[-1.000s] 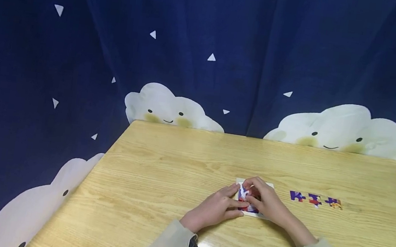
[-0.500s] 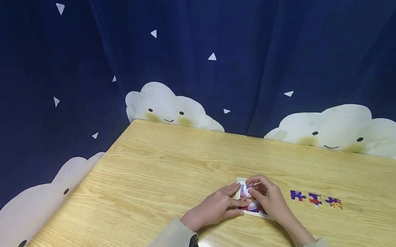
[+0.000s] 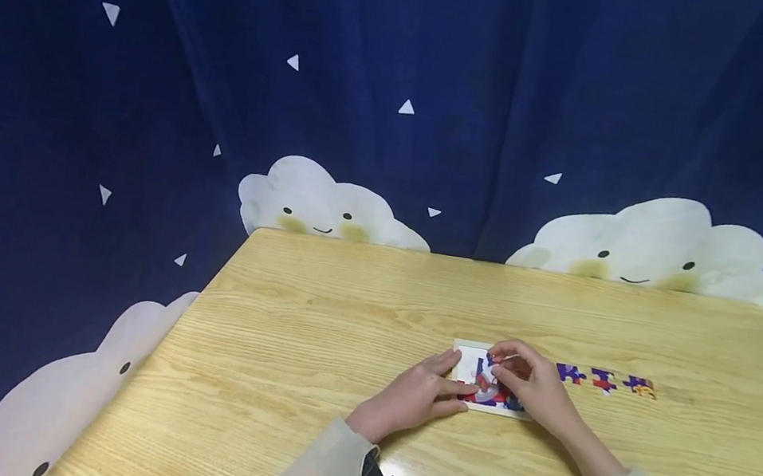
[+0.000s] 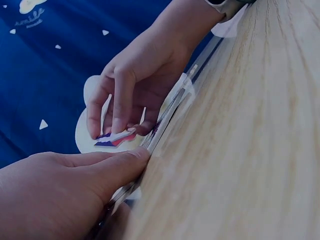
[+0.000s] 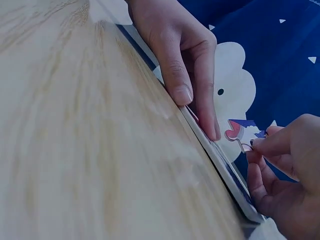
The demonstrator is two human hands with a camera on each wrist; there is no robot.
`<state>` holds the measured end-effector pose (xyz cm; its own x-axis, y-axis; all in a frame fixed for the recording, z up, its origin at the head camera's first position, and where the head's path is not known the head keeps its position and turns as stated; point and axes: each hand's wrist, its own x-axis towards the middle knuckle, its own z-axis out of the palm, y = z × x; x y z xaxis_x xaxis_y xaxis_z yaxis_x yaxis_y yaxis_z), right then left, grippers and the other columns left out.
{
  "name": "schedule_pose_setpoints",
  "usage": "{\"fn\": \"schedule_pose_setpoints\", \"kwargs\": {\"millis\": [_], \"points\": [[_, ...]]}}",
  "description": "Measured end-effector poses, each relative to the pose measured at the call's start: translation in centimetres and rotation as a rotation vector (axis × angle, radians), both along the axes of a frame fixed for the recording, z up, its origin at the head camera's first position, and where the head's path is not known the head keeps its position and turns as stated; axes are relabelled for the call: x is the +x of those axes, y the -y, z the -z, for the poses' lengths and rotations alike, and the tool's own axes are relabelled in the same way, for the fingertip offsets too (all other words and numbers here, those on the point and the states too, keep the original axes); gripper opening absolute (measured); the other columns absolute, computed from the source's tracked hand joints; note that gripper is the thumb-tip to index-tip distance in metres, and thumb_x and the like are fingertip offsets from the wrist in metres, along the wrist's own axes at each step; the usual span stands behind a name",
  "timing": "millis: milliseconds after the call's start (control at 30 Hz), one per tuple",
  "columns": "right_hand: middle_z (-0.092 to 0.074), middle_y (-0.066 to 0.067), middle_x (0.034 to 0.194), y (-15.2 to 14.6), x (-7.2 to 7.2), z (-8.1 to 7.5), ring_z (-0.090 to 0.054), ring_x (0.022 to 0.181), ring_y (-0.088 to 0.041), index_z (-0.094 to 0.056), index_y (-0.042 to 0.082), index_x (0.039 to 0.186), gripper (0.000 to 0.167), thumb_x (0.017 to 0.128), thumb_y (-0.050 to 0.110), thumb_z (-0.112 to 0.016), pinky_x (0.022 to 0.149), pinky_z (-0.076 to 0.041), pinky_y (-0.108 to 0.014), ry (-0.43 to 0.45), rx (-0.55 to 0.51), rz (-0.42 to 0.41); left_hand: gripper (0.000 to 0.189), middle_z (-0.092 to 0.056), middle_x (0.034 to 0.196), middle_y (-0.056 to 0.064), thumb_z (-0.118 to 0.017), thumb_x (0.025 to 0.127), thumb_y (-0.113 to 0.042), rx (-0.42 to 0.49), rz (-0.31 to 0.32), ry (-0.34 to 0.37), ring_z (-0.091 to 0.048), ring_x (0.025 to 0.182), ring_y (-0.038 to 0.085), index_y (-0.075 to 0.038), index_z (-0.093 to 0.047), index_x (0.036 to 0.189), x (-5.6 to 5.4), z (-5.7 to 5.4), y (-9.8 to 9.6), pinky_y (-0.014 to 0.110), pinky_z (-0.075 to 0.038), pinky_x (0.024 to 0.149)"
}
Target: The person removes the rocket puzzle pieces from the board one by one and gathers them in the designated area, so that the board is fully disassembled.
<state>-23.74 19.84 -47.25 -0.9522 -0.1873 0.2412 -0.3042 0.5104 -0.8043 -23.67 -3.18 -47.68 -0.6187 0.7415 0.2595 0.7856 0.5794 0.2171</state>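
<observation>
A dark blue curtain (image 3: 367,75) with white triangles and smiling clouds hangs behind the pale wood-grain surface (image 3: 314,310), and two light sleeves, each with a black device at the cuff, reach in over it. The left hand (image 3: 413,395) lies at the left side of a small white-rimmed puzzle tray (image 3: 469,360), its fingers extended and pressing the tray, curled round nothing. The right hand (image 3: 543,388), bent over the tray's right part, pinches a purple, white and red puzzle piece (image 5: 244,131) between thumb and fingertips, raised above the tray. Red and purple pieces fill the tray's near side; its far left corner shows white. Three loose pieces (image 3: 602,380) lie in a row on the surface, to the right of the tray.
</observation>
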Motion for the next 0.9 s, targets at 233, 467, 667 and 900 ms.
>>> {"fn": "schedule_pose_setpoints", "kwargs": {"millis": [233, 467, 667, 900], "points": [[-0.069, -0.010, 0.103, -1.1, 0.6, 0.2, -0.062, 0.082, 0.001, -0.065, 0.009, 0.112, 0.020, 0.091, 0.007, -0.067, 0.074, -0.054, -0.014, -0.026, -0.009, 0.008, 0.036, -0.041, 0.152, 0.022, -0.058, 0.097, -0.038, 0.007, -0.008, 0.021, -0.040, 0.143, 0.034, -0.026, -0.063, 0.131, 0.0, 0.2, 0.0, 0.042, -0.038, 0.118], [-0.068, -0.010, 0.099, -2.5, 1.2, 0.3, -0.061, 0.079, 0.002, -0.066, 0.007, 0.110, 0.020, 0.090, 0.004, -0.068, 0.069, -0.054, -0.016, -0.068, -0.018, 0.024, 0.036, -0.041, 0.152, 0.022, -0.058, 0.097, -0.037, 0.015, -0.007, 0.035, -0.039, 0.144, 0.034, -0.026, -0.063, 0.131, 0.0, 0.1, 0.1, 0.042, -0.037, 0.118], [-0.067, -0.009, 0.097, -3.9, 1.8, 0.5, -0.062, 0.079, 0.003, -0.066, 0.008, 0.109, 0.020, 0.090, 0.004, -0.068, 0.070, -0.054, -0.016, -0.051, 0.016, 0.063, 0.036, -0.040, 0.153, 0.021, -0.058, 0.097, -0.038, 0.006, -0.010, 0.039, -0.038, 0.144, 0.033, -0.026, -0.062, 0.132, 0.1, 0.0, 0.1, 0.043, -0.036, 0.118], [-0.069, -0.009, 0.099, -5.4, 2.4, 0.6, -0.062, 0.081, 0.005, -0.067, 0.008, 0.109, 0.022, 0.087, 0.003, -0.070, 0.072, -0.054, -0.013, -0.084, 0.031, 0.069, 0.037, -0.038, 0.154, 0.021, -0.057, 0.098, -0.038, 0.019, -0.005, 0.067, -0.036, 0.145, 0.033, -0.025, -0.062, 0.132, 0.1, -0.1, 0.1, 0.043, -0.035, 0.119]]}}
